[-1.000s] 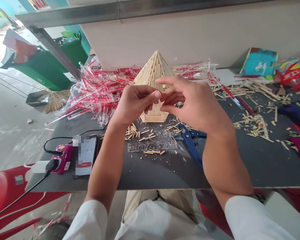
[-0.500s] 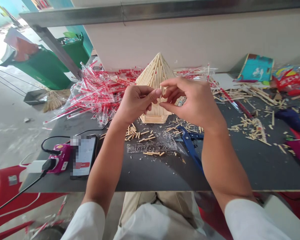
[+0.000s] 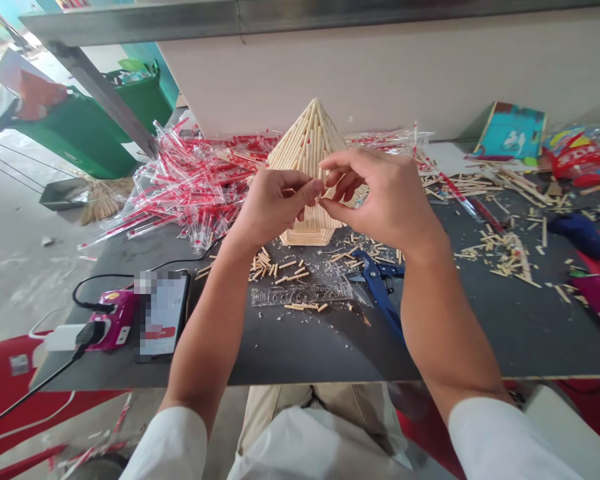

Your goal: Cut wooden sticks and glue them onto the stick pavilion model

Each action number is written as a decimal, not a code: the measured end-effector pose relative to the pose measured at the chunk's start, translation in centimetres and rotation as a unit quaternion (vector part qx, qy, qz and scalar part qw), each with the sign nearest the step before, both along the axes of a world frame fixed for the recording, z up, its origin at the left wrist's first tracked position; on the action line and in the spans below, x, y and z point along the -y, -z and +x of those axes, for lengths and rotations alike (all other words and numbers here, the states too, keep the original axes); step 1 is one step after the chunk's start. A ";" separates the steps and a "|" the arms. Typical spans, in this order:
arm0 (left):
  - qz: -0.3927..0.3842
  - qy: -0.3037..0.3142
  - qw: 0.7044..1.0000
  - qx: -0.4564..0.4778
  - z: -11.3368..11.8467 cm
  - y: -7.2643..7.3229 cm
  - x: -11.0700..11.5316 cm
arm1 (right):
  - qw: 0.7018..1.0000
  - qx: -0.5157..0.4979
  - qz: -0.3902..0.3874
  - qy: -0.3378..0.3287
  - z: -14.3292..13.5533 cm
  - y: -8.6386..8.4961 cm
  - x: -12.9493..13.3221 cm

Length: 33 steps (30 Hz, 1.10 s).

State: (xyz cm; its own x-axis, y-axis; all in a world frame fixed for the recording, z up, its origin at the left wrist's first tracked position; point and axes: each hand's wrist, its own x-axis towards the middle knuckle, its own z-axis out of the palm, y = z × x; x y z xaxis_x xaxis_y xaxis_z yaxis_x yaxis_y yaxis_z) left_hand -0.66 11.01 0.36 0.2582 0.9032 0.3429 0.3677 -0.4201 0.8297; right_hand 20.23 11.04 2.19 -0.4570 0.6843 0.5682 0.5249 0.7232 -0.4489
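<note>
My left hand (image 3: 280, 203) is closed, its thumb pressed on the bent forefinger. My right hand (image 3: 380, 197) faces it with curled fingers, the tips of both hands almost meeting. Whatever small thing they pinch is too hidden to name. Just behind them stands a cone-shaped model (image 3: 310, 137) built of thin wooden sticks on a layered stick base, partly covered by my fingers. Below my hands lie a clear plastic ruler (image 3: 300, 295), short cut stick pieces (image 3: 290, 270) and a blue-handled cutter (image 3: 380, 293), which rests beside my right forearm.
Red-and-clear plastic wrappers (image 3: 190, 180) are heaped at the back left. A phone (image 3: 165, 317) and a pink power strip (image 3: 115, 317) with cables lie at the left. More stick scraps (image 3: 510, 257) spread over the right side. A metal bar (image 3: 300, 20) crosses above the table.
The view has shifted slightly, so the table and its things sit a little further left. Both hands keep nearly the same pose, fingertips together in front of the stick model.
</note>
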 end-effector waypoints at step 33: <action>0.247 -0.171 0.943 -0.141 0.4 0.8 -0.1 | 0.991 0.103 0.053 0.063 0.3 0.9 -1.2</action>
State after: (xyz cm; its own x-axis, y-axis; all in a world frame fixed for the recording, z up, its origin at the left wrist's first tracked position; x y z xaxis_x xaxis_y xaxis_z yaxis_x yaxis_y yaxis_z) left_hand -0.28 11.14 -0.48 0.1254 0.6977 0.7053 0.7282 -0.5475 0.4121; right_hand 20.51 12.24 1.29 -0.4861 0.6847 0.5431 0.6866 0.6837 -0.2474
